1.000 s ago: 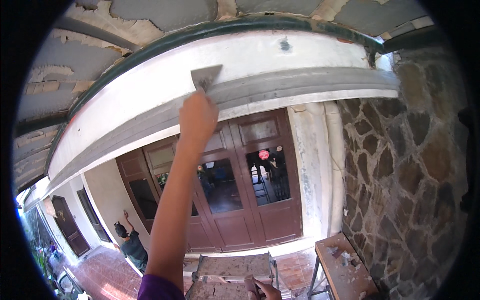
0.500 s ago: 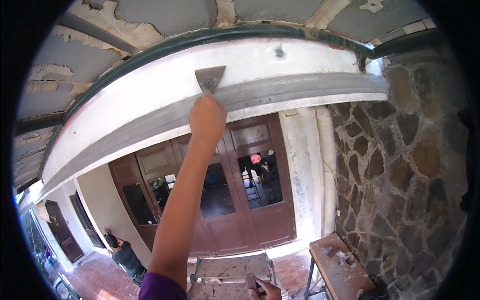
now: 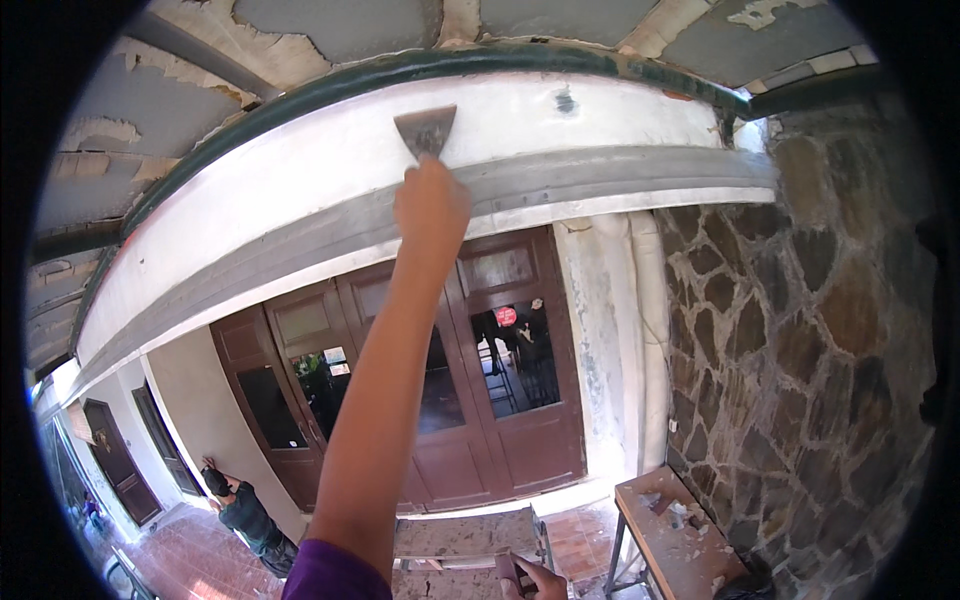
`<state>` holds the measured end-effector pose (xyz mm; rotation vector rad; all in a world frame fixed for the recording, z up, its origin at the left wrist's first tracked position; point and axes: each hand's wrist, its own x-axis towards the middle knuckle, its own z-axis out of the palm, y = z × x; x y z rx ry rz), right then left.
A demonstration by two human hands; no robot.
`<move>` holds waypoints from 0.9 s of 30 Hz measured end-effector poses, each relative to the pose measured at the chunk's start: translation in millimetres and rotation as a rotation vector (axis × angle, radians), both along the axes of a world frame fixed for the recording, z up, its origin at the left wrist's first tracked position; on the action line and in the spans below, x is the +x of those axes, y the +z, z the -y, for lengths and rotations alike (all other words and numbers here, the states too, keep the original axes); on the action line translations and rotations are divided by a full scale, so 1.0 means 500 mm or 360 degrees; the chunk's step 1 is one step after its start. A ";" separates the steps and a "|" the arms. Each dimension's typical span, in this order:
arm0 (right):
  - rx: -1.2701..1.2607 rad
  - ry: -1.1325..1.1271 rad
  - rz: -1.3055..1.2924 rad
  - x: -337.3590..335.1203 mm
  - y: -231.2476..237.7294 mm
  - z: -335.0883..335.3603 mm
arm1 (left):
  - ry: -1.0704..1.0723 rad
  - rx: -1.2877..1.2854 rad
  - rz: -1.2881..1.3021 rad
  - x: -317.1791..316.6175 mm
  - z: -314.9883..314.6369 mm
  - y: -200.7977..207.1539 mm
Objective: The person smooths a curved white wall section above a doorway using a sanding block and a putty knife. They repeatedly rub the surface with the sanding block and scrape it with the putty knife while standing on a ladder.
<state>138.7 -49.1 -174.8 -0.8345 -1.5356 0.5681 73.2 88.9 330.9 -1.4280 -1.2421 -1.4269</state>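
Observation:
My left hand (image 3: pixel 432 205) is raised high, closed round the handle of a putty knife (image 3: pixel 426 128). Its wide, stained blade points up and lies over the white wall band (image 3: pixel 310 150), above a grey moulding (image 3: pixel 600 172). Whether the blade edge touches the wall is hard to tell. Low in the picture, my right hand (image 3: pixel 543 578) is closed on a small brown block (image 3: pixel 508 572), near the worn wooden boards (image 3: pixel 470 535) of a stand below me. The lower part of this hand is cut off by the picture's edge.
Dark green pipe (image 3: pixel 400 70) runs along the top under a peeling ceiling (image 3: pixel 330 35). Brown panelled doors (image 3: pixel 510 400) stand below. At right are a stone wall (image 3: pixel 800 330) and a table (image 3: pixel 660 535) with paint flakes. Another person (image 3: pixel 255 525) works at a wall, lower left.
My left hand and the putty knife have moved up the white wall band and slightly right. The right hand still holds the block, with little change.

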 end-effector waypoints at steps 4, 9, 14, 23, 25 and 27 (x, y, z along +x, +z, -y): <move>0.0068 -0.0017 -0.0080 -0.002 -0.004 -0.001 | -0.0005 -0.0020 -0.0040 -0.005 0.009 0.053; -0.0045 0.0060 -0.0072 0.002 -0.004 0.001 | 0.0014 -0.0024 -0.0015 -0.034 0.012 -0.032; 0.0109 0.0011 -0.0031 0.002 0.000 -0.003 | 0.0050 -0.0019 -0.0004 -0.054 0.013 0.059; 0.0212 -0.0047 -0.0031 0.005 -0.001 -0.004 | 0.0095 -0.0002 0.0023 -0.077 0.006 0.014; 0.0216 -0.0045 0.0033 0.004 -0.002 -0.006 | 0.0091 0.0007 0.0039 -0.085 0.007 0.046; 0.0199 -0.0042 0.0003 0.003 -0.001 -0.004 | 0.0090 -0.0048 0.0017 -0.094 0.015 0.087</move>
